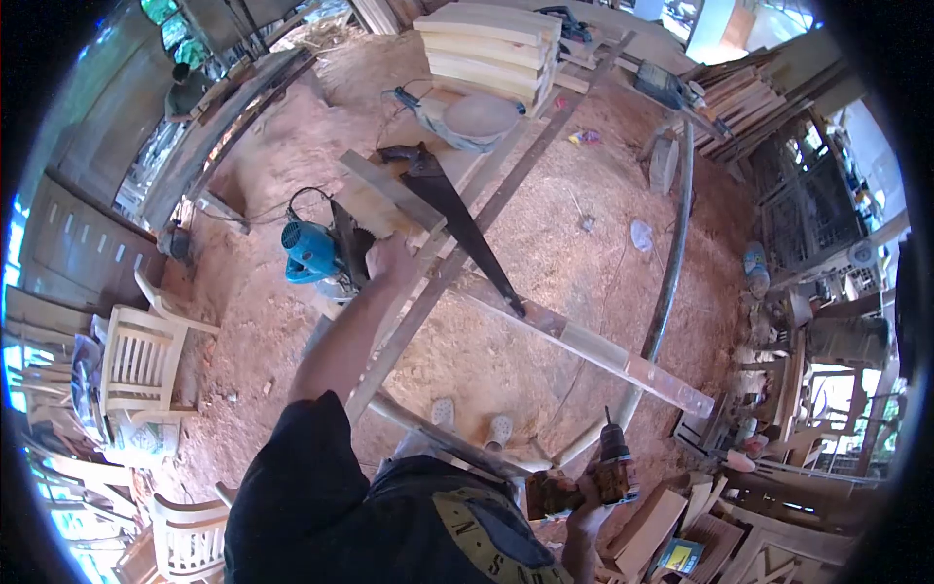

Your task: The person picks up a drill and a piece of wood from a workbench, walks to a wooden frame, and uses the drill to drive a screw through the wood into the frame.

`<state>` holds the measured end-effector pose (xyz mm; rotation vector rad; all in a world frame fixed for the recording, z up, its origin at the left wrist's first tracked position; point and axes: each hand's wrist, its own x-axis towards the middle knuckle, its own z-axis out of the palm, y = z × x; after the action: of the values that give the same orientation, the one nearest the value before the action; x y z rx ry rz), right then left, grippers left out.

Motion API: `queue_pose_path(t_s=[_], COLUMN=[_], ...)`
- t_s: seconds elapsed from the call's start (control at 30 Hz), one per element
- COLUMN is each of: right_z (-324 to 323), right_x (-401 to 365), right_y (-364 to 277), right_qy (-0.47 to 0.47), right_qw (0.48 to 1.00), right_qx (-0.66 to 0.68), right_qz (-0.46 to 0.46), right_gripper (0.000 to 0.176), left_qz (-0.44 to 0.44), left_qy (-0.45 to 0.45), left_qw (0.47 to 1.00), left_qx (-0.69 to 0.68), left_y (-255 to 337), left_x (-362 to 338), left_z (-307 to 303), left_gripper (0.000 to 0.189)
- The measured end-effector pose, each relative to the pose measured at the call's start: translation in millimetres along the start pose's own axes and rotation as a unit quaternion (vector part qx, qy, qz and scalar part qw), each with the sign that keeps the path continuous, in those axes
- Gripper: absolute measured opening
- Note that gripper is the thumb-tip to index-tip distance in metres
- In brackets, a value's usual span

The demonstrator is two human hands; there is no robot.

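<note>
My right hand [587, 508] is wrapped round the grip of a cordless drill [615, 462], low at the right of my body. The drill's bit points up and away from me. My left hand [389, 258] is reached forward with its fingers curled, at the near end of a short wooden block [389, 200]. What those fingers hold, if anything, is hidden. Just left of it is a blue circular saw [311, 251] with a dark blade. A handsaw [457, 219] lies beyond, its blade slanting across the long narrow rails to a wooden plank [593, 346].
Stacked boards [482, 49] stand at the back. A curved pipe [671, 282] runs round the right side. Wooden chairs [146, 360] are at the left. Offcuts [652, 526] lie by my right hand. Another person [185, 92] is at the far left. Sawdust covers the floor.
</note>
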<state>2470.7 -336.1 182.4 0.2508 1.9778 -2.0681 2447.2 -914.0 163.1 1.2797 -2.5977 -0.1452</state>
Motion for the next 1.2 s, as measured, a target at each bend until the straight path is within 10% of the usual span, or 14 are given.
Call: queue_pose_path(t_s=[0.13,0.33,0.53,0.77,0.8,0.87,1.0,1.2], right_z=[22,40,66,90,95,110,150,152], right_x=[-16,-40,-68,-71,-68,-66,-59,-56], right_y=[-5,4,-1,-7,-12,-35,-84,-76], right_qy=[0.006,0.004,0.058,0.013,-0.010,-0.045,-0.107,-0.167], right_qw=[1.000,0.998,0.996,0.997,0.995,0.987,0.974,0.969], right_qx=[0.012,-0.045,-0.060,-0.058,-0.083,-0.125,-0.141,-0.154], right_qz=[0.017,-0.044,-0.016,-0.042,-0.056,-0.089,-0.142,-0.100], right_gripper=[0.040,0.040,0.037,0.038,0.037,0.034,0.029,0.034], left_qz=[-0.008,-0.186,-0.104,0.059,0.097,0.223,0.551,0.555], left_qy=[-0.146,-0.042,-0.174,-0.005,-0.005,-0.075,-0.092,-0.050], left_qw=[0.981,0.982,0.976,0.993,0.992,0.916,0.732,0.733], left_qx=[0.131,-0.015,0.074,0.104,-0.082,-0.324,-0.390,-0.389], left_y=[-14,-40,-23,6,28,64,91,101], left_x=[61,124,115,69,33,-43,-159,-171], left_z=[25,122,84,95,53,-16,-93,-88], left_gripper=[0.029,0.029,0.029,0.038,0.036,0.034,0.060,0.061])
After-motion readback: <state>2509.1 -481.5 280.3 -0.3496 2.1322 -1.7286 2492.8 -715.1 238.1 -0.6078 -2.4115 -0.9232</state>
